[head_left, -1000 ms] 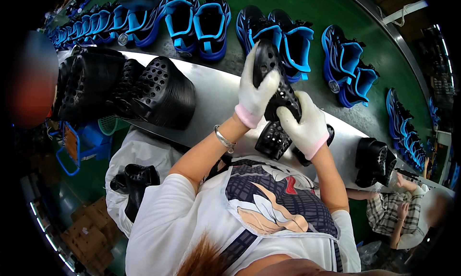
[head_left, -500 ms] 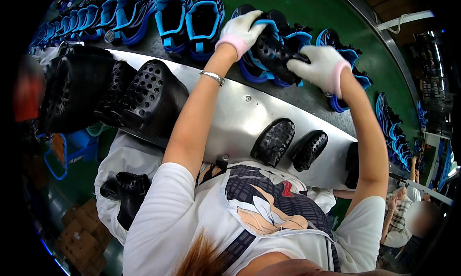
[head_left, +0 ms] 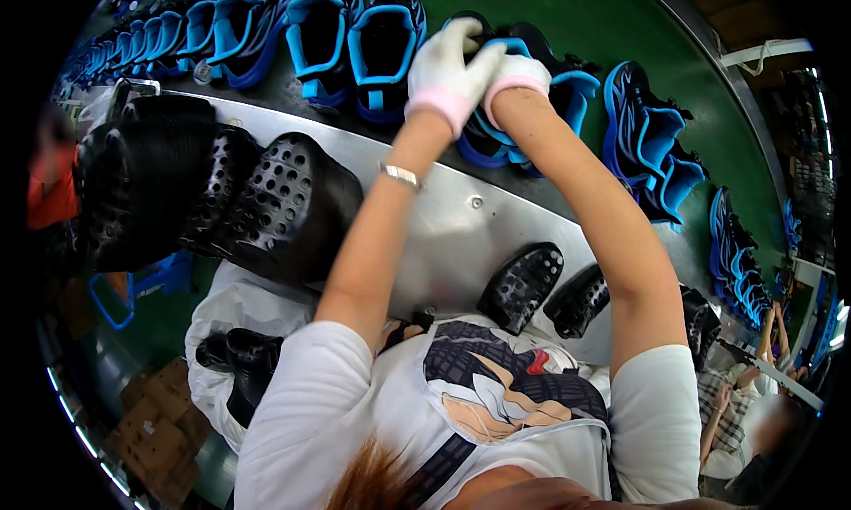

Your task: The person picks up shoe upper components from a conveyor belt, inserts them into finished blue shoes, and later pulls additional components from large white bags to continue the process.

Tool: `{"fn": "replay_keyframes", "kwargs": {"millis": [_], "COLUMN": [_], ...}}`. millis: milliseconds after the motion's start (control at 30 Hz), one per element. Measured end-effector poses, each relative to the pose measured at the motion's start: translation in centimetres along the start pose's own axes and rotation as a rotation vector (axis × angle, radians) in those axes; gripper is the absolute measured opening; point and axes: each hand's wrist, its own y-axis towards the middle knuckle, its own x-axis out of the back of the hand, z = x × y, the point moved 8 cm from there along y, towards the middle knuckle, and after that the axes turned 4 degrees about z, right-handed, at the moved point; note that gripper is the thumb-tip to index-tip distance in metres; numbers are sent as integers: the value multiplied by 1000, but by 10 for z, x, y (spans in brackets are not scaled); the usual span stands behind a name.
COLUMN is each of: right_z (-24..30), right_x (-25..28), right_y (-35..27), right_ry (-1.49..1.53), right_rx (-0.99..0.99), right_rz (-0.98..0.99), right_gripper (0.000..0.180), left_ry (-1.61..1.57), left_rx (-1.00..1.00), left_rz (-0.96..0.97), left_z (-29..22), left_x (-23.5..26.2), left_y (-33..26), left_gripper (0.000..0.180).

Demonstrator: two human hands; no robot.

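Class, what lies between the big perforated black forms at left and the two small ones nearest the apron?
In the head view, the person's left forearm, with a silvery bracelet, crosses above the metal ledge between them.

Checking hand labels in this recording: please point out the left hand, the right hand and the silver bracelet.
Left hand point(head_left: 446, 77): head view, on its gloved back.
Right hand point(head_left: 524, 67): head view, on its gloved back.
Silver bracelet point(head_left: 401, 175): head view, middle of its band.
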Motion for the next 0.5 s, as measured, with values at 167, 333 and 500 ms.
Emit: {"fn": "replay_keyframes", "kwargs": {"millis": [167, 333, 500], "right_z": [-2, -11, 6], "right_x": [19, 10, 12], "right_y": [2, 15, 1], "right_ry": [16, 124, -156], "right_rx": [133, 172, 135], "right_rz": [-232, 59, 64], "right_gripper": [38, 39, 25], "left_ry": [93, 335, 545], "left_rx": [-329, -68, 67], "left_rz": [-99, 575, 986], "left_z": [-39, -15, 14], "left_x": [18, -32, -63], "left_y": [-63, -72, -58], "left_gripper": [14, 48, 46]}}
